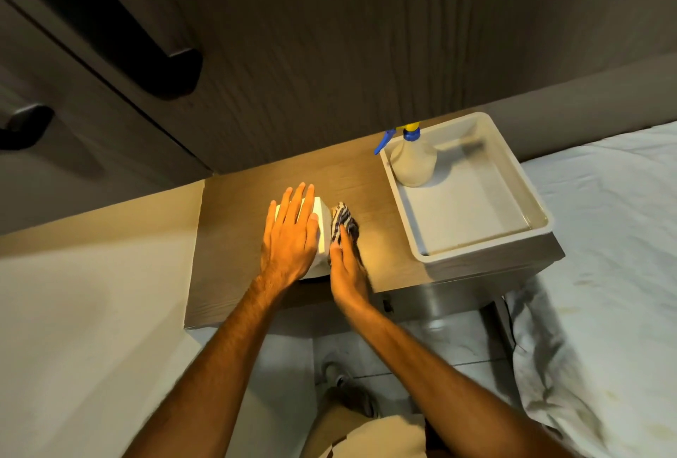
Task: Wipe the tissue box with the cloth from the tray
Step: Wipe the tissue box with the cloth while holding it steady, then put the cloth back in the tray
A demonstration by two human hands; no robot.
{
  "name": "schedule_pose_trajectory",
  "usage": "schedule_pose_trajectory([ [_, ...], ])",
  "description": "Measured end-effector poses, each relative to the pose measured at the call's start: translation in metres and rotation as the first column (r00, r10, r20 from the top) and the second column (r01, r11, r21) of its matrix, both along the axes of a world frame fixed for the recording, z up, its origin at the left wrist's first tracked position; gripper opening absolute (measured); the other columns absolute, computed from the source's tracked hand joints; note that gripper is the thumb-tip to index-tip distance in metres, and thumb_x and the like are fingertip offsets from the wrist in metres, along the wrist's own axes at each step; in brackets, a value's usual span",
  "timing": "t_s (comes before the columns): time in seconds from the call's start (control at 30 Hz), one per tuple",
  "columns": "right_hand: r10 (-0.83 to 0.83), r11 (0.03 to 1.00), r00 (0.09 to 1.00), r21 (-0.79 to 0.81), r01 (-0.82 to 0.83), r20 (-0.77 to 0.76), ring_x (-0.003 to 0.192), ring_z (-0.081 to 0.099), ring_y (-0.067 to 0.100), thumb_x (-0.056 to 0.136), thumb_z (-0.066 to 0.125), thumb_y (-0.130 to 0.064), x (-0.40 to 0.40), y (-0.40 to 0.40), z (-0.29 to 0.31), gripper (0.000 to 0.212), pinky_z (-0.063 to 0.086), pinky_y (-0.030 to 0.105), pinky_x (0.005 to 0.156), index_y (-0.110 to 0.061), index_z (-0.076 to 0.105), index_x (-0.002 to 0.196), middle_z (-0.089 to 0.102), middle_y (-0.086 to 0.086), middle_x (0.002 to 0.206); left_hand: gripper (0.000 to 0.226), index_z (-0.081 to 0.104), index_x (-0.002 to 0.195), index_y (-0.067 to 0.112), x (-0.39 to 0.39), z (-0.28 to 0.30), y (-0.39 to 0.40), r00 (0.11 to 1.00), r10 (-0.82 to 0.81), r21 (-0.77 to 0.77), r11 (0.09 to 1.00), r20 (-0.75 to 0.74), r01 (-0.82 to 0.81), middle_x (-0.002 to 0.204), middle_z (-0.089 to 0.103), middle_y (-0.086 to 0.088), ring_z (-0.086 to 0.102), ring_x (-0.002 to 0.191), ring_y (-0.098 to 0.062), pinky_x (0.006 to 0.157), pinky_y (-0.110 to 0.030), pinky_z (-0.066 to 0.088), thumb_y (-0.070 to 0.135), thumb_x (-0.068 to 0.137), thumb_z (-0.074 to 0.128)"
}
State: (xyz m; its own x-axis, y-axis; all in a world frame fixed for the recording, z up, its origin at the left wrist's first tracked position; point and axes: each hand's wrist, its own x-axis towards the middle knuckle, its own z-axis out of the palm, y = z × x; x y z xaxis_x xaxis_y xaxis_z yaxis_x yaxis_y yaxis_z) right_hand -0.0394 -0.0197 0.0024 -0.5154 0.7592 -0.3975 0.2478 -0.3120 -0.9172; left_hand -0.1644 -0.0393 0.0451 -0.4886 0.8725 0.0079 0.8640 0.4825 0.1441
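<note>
A white tissue box stands on the wooden bedside table. My left hand lies flat on top of the box with its fingers spread, covering most of the top. My right hand presses a striped dark-and-white cloth against the box's right side. The white tray sits to the right on the same table, apart from both hands.
A spray bottle with a blue and yellow head stands in the tray's far left corner. A bed with white sheets lies to the right. A dark wall panel rises behind the table. My leg and shoe show below.
</note>
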Motion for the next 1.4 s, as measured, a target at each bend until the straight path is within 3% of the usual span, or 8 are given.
schedule_pose_trajectory([
  [0.23,0.011,0.997,0.994,0.074,-0.003,-0.109,0.117,0.046,-0.006,0.111,0.032,-0.041,-0.02,0.027,0.021,0.049,0.038,0.007,0.086,-0.04,0.028,0.159,0.044,0.001,0.16,0.062,0.013,0.163,0.021,0.002,0.003,0.0,1.0,0.0,-0.006,1.0,-0.015,0.0,0.173,0.018,-0.003,0.011,0.161,-0.024,0.131,-0.05,0.009,0.041,0.104,0.01],
  [0.37,0.025,1.0,0.999,0.011,-0.025,0.024,0.14,0.05,0.025,0.112,0.028,-0.038,-0.019,0.037,0.008,0.05,0.046,0.034,0.107,-0.032,0.024,0.162,0.042,0.009,0.161,0.065,0.016,0.163,0.019,0.005,0.006,0.001,1.0,0.016,0.002,1.0,0.008,-0.016,0.172,0.018,-0.005,0.012,0.161,-0.024,0.132,-0.05,0.008,0.042,0.102,0.011],
  [0.57,-0.026,0.999,0.987,-0.039,0.032,0.156,0.137,0.052,0.032,0.11,0.039,-0.035,0.01,-0.011,0.038,0.05,0.05,0.048,0.111,-0.032,0.033,0.159,0.048,0.011,0.156,0.063,0.017,0.163,0.02,0.003,0.003,0.0,1.0,0.012,0.021,1.0,-0.002,-0.012,0.172,0.02,-0.004,0.014,0.161,-0.024,0.132,-0.051,0.01,0.04,0.103,0.014],
  [0.7,-0.008,1.0,1.0,0.029,0.008,-0.01,0.129,0.06,0.017,0.104,0.056,-0.023,0.05,-0.014,0.079,0.047,0.054,0.027,0.102,-0.028,0.051,0.151,0.059,0.002,0.146,0.06,0.015,0.163,0.021,0.002,0.003,-0.002,1.0,-0.013,0.032,0.999,0.014,0.013,0.172,0.019,-0.004,0.011,0.161,-0.023,0.132,-0.051,0.009,0.041,0.106,0.015],
  [0.83,0.096,0.995,0.977,0.058,-0.087,-0.188,0.118,0.066,0.002,0.102,0.059,-0.028,0.106,0.027,0.116,0.041,0.059,0.026,0.095,-0.055,0.057,0.134,0.067,-0.019,0.129,0.06,0.018,0.162,0.018,0.008,0.008,-0.001,0.998,0.017,0.157,0.987,0.058,-0.026,0.173,0.016,-0.005,0.005,0.162,-0.022,0.132,-0.055,0.007,0.038,0.106,0.027],
  [1.0,-0.221,0.852,0.966,0.509,0.126,0.131,0.118,0.061,0.004,0.102,0.06,-0.025,0.18,0.123,0.103,0.039,0.052,0.022,0.097,-0.036,0.061,0.139,0.066,-0.007,0.137,0.058,0.025,0.161,0.015,0.078,0.003,0.022,0.977,-0.21,0.514,0.842,0.035,0.163,0.171,0.025,-0.004,0.019,0.16,-0.02,0.133,-0.04,0.015,0.024,0.104,0.034],
  [1.2,-0.15,0.844,0.774,0.487,-0.224,0.616,0.12,0.065,0.04,0.106,0.049,-0.031,0.193,0.203,0.063,0.042,0.053,0.051,0.107,-0.028,0.054,0.148,0.066,0.014,0.139,0.06,0.019,0.161,0.007,0.126,-0.048,0.056,0.877,0.015,0.203,0.971,0.481,-0.128,0.172,0.018,-0.009,0.017,0.16,-0.025,0.132,-0.044,0.019,0.023,0.107,0.041],
  [1.4,-0.124,0.959,0.787,0.275,-0.061,0.605,0.139,0.05,0.035,0.097,0.042,-0.07,0.183,0.2,0.033,0.071,0.036,0.053,0.119,-0.032,0.034,0.157,0.05,0.004,0.15,0.07,0.007,0.162,0.005,0.127,-0.092,0.062,0.952,0.178,-0.018,0.984,0.25,-0.179,0.172,0.007,-0.017,0.01,0.161,-0.034,0.132,-0.049,0.01,0.043,0.104,0.018],
])
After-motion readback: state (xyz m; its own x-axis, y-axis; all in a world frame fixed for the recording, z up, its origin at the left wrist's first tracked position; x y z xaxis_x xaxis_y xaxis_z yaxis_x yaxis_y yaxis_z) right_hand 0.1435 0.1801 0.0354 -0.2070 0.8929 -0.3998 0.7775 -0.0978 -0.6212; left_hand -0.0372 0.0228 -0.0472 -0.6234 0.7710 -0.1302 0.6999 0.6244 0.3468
